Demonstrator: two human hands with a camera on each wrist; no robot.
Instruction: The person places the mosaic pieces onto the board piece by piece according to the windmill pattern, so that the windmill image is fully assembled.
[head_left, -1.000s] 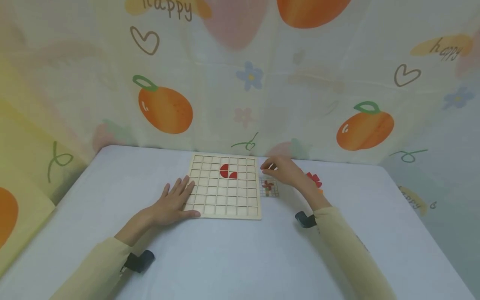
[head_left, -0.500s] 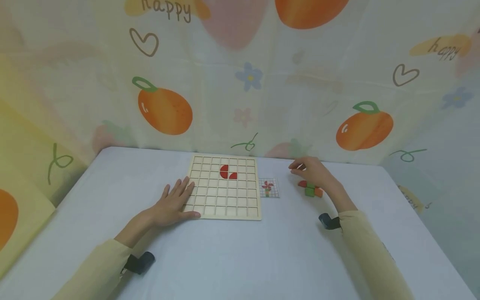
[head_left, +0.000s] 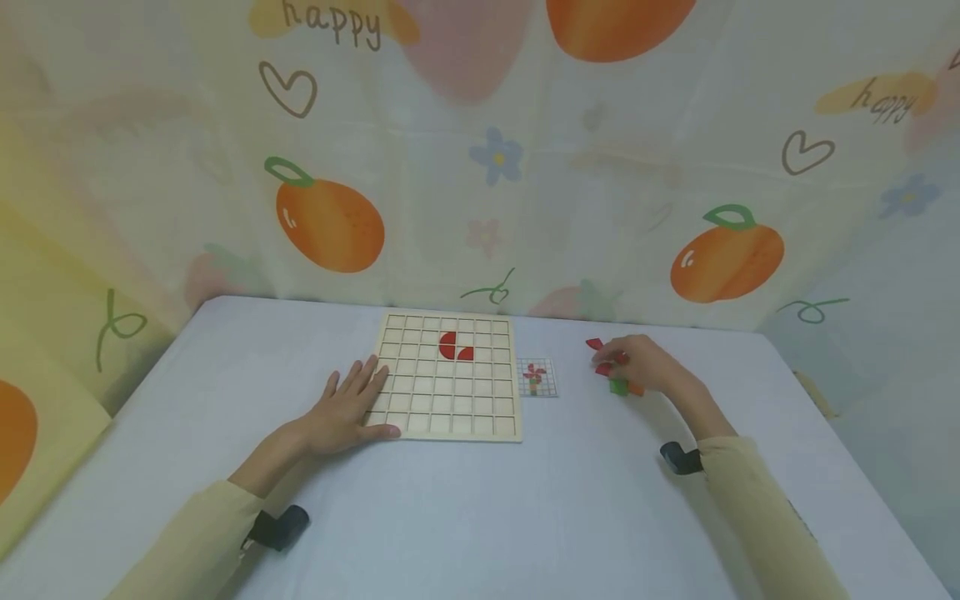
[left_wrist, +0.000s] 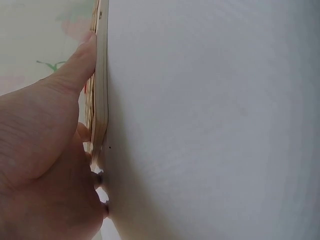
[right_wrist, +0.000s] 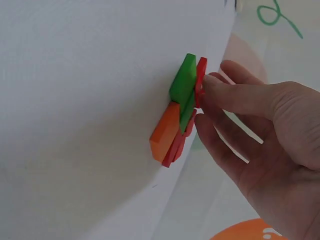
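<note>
My left hand [head_left: 337, 417] lies spread over the left edge of the light wooden grid board [head_left: 450, 400], thumb at its near edge. In the left wrist view, the thumb [left_wrist: 75, 65] presses against the board's side [left_wrist: 101, 90]. Three red quarter-round pieces [head_left: 447, 346] sit in the board's upper cells. My right hand [head_left: 637, 362] is over a small cluster of pieces, fingers bent and parted. Its thumb tip meets a red piece [right_wrist: 201, 75] beside a green block [right_wrist: 184, 82] and an orange block [right_wrist: 165, 132]. A firm grip is not visible.
A small pattern card [head_left: 537, 377] showing a red flower on a grid lies against the board's right side. Another red piece [head_left: 594, 343] lies near the right fingertips. A printed curtain [head_left: 480, 208] hangs behind the white table [head_left: 480, 517].
My right hand has moved right from beside the card, then down onto the coloured pieces. A red piece now shows beyond its fingers. The left hand and board stay as they were.
</note>
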